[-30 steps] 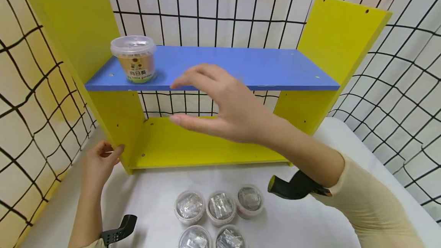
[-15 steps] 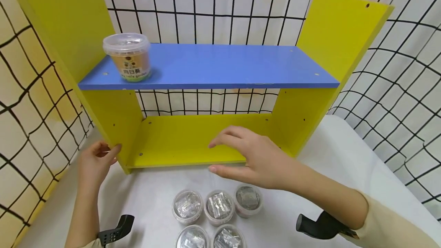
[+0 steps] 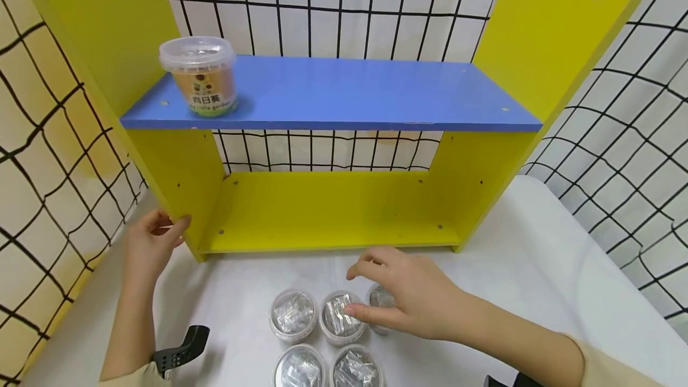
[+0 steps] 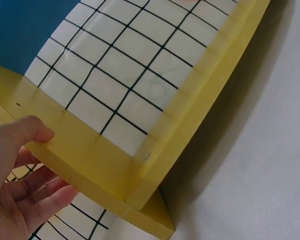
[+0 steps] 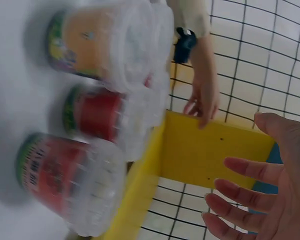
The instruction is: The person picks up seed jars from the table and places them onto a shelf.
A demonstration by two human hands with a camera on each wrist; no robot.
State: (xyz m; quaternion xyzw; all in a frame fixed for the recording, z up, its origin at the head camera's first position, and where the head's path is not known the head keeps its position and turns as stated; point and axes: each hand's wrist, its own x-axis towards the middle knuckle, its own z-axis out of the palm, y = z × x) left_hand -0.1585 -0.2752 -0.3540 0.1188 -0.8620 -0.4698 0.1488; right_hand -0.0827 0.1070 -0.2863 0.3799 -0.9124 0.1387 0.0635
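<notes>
My left hand holds the front edge of the yellow left side panel of a shelf unit, thumb inside and fingers outside. Over the plastic cups hovers my right hand, fingers apart and nothing between them. It partly covers the rightmost cup in the head view. Beside that one stand a middle cup and a left cup, all with clear lids and silvery packets inside. The right wrist view shows an orange cup and red cups from the side. Another lidded cup stands on the blue shelf board.
Two more lidded cups, a left one and a right one, stand nearer the front of the white table. Below the blue board lies the yellow bottom board. Black grid netting surrounds the table at the back and sides.
My right hand has come down from in front of the blue shelf board to above the cups on the table. The left hand keeps its grip on the side panel. The head view shifts slightly.
</notes>
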